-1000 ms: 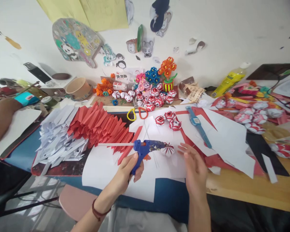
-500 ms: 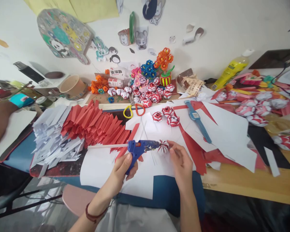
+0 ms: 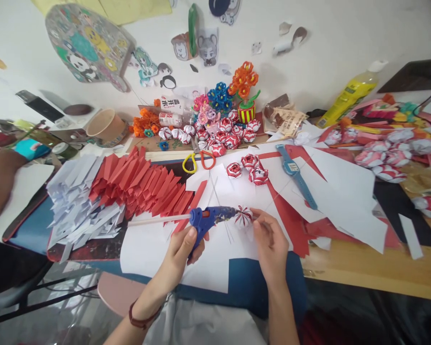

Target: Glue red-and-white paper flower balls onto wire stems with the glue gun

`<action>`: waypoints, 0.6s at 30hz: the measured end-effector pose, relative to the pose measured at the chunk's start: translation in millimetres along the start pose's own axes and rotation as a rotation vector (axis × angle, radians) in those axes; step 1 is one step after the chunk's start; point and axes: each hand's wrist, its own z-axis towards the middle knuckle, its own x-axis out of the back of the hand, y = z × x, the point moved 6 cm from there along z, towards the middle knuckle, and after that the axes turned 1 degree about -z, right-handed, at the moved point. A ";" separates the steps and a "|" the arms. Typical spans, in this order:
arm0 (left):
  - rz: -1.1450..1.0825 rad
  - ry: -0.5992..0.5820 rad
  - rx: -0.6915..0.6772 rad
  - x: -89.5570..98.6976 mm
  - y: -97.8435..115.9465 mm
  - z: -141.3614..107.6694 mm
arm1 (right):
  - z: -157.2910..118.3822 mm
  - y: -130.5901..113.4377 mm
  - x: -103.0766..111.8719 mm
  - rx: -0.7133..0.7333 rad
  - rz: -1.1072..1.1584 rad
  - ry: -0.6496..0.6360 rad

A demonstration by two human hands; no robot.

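Note:
My left hand [image 3: 188, 247] is wrapped round the handle of a blue hot glue gun [image 3: 203, 220], with a long white glue stick [image 3: 158, 220] out of its back. The nozzle points right, close to a red-and-white striped paper flower [image 3: 243, 216]; whether it touches I cannot tell. My right hand [image 3: 271, 237] pinches that flower at its right edge, fingers curled. Beneath both hands lie white paper sheets [image 3: 208, 275]. Beyond the glue gun sit finished-looking red-and-white paper flowers [image 3: 258, 175]. Thin wires [image 3: 215, 191] lie on the paper.
Piles of folded red paper strips [image 3: 147, 184] and white paper strips [image 3: 75, 201] lie left. Scissors [image 3: 201, 162] and more flowers stand behind. On the right are a blue watch [image 3: 298, 177], loose sheets and a yellow bottle [image 3: 350, 98]. Another person's arm [image 3: 2, 184] rests at far left.
The camera view has shifted slightly. The striped flower appears turned a little, showing more of its red stripes beside the nozzle. Both hands keep their holds.

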 end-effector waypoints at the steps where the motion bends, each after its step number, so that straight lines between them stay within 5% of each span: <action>1: 0.005 -0.002 -0.003 -0.3 0.3 -0.1 | -0.2 0.4 0.1 0.004 0.000 -0.002; 18: 0.071 -0.023 -0.013 -1.9 -0.5 -2.4 | -3.1 3.4 1.3 0.053 -0.038 -0.004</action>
